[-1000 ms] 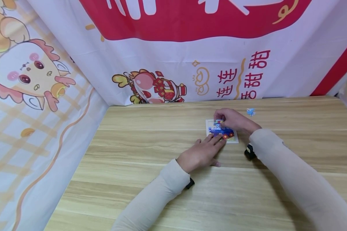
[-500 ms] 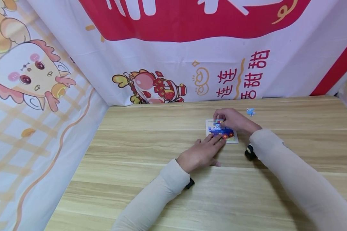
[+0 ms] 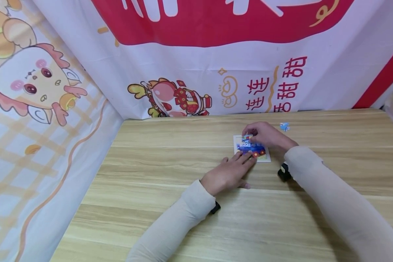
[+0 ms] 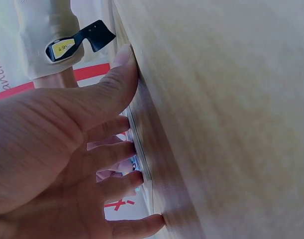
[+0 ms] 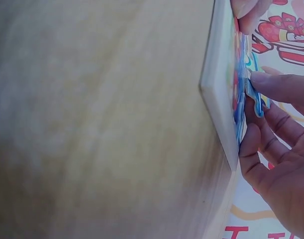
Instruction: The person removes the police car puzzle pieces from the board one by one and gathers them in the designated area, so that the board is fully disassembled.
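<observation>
A small jigsaw puzzle (image 3: 256, 150) in a white frame, with a blue cartoon vehicle on it, lies towards the back of the table. My left hand (image 3: 228, 174) rests with spread fingers on its near edge; in the left wrist view the fingertips (image 4: 134, 179) touch the frame and the thumb stands apart. From the far side my right hand (image 3: 265, 135) pinches a puzzle piece (image 5: 257, 94) between thumb and fingers. That piece is tilted over the puzzle's surface, seen edge-on in the right wrist view. The fingers partly hide the puzzle's upper part.
One loose light-blue puzzle piece (image 3: 284, 126) lies on the wooden table (image 3: 170, 156), behind and right of the frame. A printed cloth (image 3: 190, 65) hangs along the table's back edge, and another (image 3: 42, 145) runs down the left side.
Both hands stay almost in place at the puzzle. The head view has shifted very slightly.
</observation>
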Demonstrator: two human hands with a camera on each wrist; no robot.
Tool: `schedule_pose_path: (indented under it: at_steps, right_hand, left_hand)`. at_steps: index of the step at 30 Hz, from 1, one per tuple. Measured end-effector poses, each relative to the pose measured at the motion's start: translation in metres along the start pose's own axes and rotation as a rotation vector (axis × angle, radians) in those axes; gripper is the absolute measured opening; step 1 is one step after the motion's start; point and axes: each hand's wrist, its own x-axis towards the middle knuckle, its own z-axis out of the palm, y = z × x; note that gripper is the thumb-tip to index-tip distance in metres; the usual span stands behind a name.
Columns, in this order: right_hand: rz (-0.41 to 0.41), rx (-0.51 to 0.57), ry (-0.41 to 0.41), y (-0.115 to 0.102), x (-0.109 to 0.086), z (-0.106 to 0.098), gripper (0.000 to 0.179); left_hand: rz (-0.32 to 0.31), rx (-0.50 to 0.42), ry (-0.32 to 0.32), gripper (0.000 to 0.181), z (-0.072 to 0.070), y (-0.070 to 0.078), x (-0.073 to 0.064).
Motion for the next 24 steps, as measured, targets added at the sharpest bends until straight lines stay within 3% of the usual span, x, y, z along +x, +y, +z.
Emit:
schedule_pose_path:
  at_steps: [13, 24]
  right_hand:
    - [0.024, 0.033, 0.013, 0.003, -0.004, -0.005, 0.029]
    - [0.050, 0.092, 0.120, 0.009, -0.013, -0.017, 0.020]
  left_hand:
    - [-0.009, -0.017, -0.013, 0.087, -0.002, 0.001, 0.001]
    - [-0.021, -0.030, -0.015, 0.088, -0.002, 0.002, 0.001]
